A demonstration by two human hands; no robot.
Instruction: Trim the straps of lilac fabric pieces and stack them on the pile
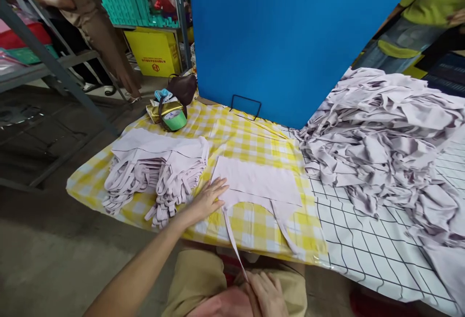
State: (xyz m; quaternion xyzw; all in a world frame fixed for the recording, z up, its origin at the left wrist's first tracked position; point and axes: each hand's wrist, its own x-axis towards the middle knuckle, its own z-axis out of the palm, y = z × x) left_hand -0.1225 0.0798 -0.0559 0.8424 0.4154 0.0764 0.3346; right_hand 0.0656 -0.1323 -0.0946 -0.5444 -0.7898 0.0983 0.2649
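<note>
A pale lilac fabric piece with two long straps (257,181) lies flat on the yellow checked tablecloth (250,145). My left hand (209,198) rests open and flat on the piece's lower left corner, fingers spread. My right hand (267,293) is down at my lap, pinching the end of the left strap (232,239), which hangs over the table's front edge. To the left sits a folded stack of the same lilac pieces (158,169) with straps dangling.
A big loose heap of lilac pieces (388,147) covers the grid-patterned cloth (366,254) on the right. A blue board (290,36) stands behind. A green tape roll (174,118) and brown pouch (183,87) sit at the back left. Other people stand at far left and far right.
</note>
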